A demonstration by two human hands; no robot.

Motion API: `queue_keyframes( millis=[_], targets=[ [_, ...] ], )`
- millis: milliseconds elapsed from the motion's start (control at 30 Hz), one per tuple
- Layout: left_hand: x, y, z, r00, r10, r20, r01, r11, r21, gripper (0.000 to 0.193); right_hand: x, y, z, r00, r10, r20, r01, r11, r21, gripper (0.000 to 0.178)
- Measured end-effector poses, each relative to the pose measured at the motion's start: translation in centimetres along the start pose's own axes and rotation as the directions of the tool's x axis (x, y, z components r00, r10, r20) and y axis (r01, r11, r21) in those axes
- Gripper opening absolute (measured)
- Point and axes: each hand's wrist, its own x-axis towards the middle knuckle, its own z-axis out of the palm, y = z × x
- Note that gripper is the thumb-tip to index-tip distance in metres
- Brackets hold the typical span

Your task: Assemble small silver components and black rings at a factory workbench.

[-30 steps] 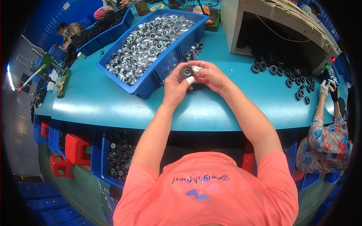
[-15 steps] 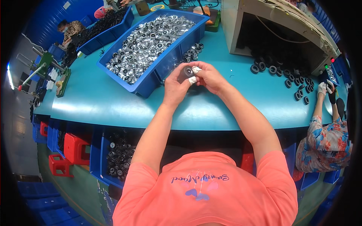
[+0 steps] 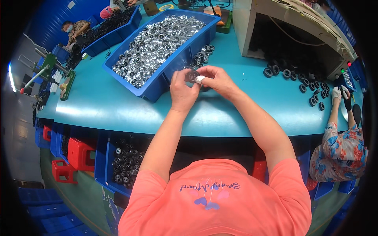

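A small dark wheel is held up between both hands, its round face showing a lighter centre. My left hand is closed around its left side. From the right, my right hand pinches the wheel's edge, with white tape on a finger or thumb against it. Just beyond my hands, a small pile of shiny silver wheel hubs lies against a blue bin heaped with more silver hubs. How far the fingers wrap behind the wheel is hidden.
Several black tyre rings are scattered on the teal table in front of an open box at the right. A green hand press stands left. A co-worker's gloved hands are far right. Black wheels fill a bin below the table.
The wheel has turned in my hands, so its round face shows more. My right thumb has shifted slightly along its edge, while both arms stay nearly in place.
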Motion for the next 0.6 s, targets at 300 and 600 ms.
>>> queue_keyframes(
  millis=[300, 600],
  targets=[
    [-0.2, -0.6, 0.6, 0.989, 0.131, -0.062, -0.125, 0.988, 0.090, 0.033, 0.6, 1.1, 0.1, 0.998, 0.015, -0.056, -0.012, 0.999, 0.045, 0.028],
    [-0.2, -0.3, 0.4, 0.998, 0.055, -0.002, -0.055, 0.998, 0.014, 0.031, 0.0, -2.5, -4.0, 0.993, 0.077, -0.088, -0.078, 0.997, -0.004, 0.035]
  ],
)
